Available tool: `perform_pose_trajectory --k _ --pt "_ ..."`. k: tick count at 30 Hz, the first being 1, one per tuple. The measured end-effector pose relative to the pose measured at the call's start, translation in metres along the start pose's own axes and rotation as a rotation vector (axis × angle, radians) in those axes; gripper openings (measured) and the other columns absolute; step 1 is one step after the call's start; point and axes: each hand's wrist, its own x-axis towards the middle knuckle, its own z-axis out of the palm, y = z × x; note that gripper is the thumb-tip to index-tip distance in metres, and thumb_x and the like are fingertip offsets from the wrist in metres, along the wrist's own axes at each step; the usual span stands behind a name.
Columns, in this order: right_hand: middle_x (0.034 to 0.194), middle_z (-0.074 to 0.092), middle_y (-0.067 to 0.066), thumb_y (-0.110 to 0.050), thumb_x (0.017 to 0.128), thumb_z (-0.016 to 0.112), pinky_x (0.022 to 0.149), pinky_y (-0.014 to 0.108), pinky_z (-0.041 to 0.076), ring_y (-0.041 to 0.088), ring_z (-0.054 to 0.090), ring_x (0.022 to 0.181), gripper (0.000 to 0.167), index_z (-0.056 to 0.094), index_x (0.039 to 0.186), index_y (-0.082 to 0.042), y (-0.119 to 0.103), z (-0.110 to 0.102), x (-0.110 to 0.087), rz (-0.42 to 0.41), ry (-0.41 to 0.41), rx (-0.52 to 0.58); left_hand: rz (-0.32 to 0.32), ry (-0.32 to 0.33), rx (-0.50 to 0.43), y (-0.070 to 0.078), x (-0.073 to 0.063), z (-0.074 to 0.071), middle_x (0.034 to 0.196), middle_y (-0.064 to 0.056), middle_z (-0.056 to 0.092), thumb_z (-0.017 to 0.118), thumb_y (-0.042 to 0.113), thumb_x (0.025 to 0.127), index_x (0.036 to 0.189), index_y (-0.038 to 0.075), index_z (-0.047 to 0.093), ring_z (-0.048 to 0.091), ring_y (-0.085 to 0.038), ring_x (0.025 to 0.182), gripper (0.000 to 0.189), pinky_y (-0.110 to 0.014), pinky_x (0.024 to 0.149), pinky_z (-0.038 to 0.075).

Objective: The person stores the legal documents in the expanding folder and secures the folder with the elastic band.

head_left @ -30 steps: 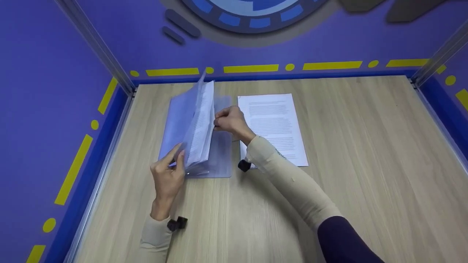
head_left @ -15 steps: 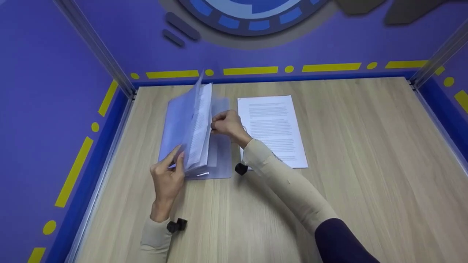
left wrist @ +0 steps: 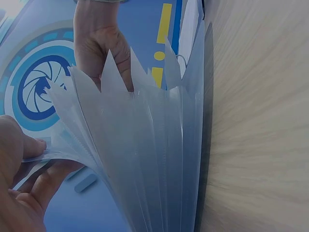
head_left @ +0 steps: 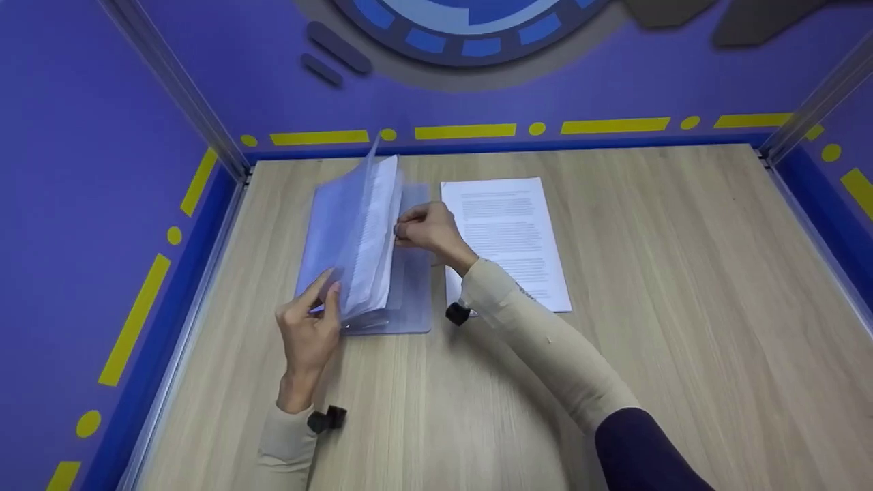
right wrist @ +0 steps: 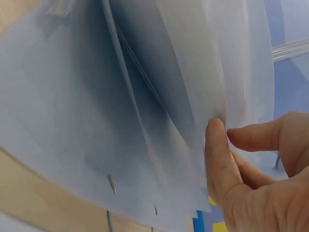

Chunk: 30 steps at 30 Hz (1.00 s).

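A translucent plastic expanding file [head_left: 331,225] stands partly spread on the table's left side, printed sheets [head_left: 372,235] showing among its leaves. In the left wrist view, its pleated pockets [left wrist: 145,145] fan out above the tabletop. My left hand [head_left: 310,334] pinches the raised cover near its lower corner, thumb on one side and fingers on the other. At the leaves' right edge, my right hand [head_left: 430,228] pinches a leaf between thumb and fingertips. In the right wrist view, those fingertips [right wrist: 216,128] hold a translucent edge, with deep folds opening beside it.
A stack of printed paper [head_left: 501,211] lies flat just right of the file, partly under my right forearm. Blue panels [head_left: 225,61] enclose the wooden table [head_left: 668,273] at the back and sides.
My right hand dipped slightly with the leaf, then rose back a little. My left hand keeps its pinch on the cover, nearly still.
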Motion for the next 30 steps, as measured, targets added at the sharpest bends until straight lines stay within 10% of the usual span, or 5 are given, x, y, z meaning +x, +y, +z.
perform_pose_trajectory --k 16,30 --pt "0.105 0.076 0.017 -0.001 0.096 0.072 0.083 0.033 0.067 0.021 0.076 0.088 0.017 0.074 0.110 0.007 0.001 -0.038 -0.011 -0.035 0.018 -0.061 -0.031 0.003 0.002 0.001 0.001 -0.002 0.093 -0.024 0.080 0.074 -0.013 0.093 0.117 -0.009 0.078 0.076 -0.034 0.069 0.026 -0.016 0.063 0.061" --pt "0.106 0.075 0.012 -0.015 0.096 0.078 0.075 0.026 0.055 0.021 0.068 0.095 0.021 0.076 0.112 -0.002 0.002 -0.087 -0.026 -0.101 0.098 -0.426 -0.022 0.010 -0.007 0.004 0.003 -0.002 0.098 -0.025 0.080 0.074 -0.014 0.092 0.117 -0.009 0.078 0.078 -0.036 0.074 0.026 -0.017 0.064 0.062"
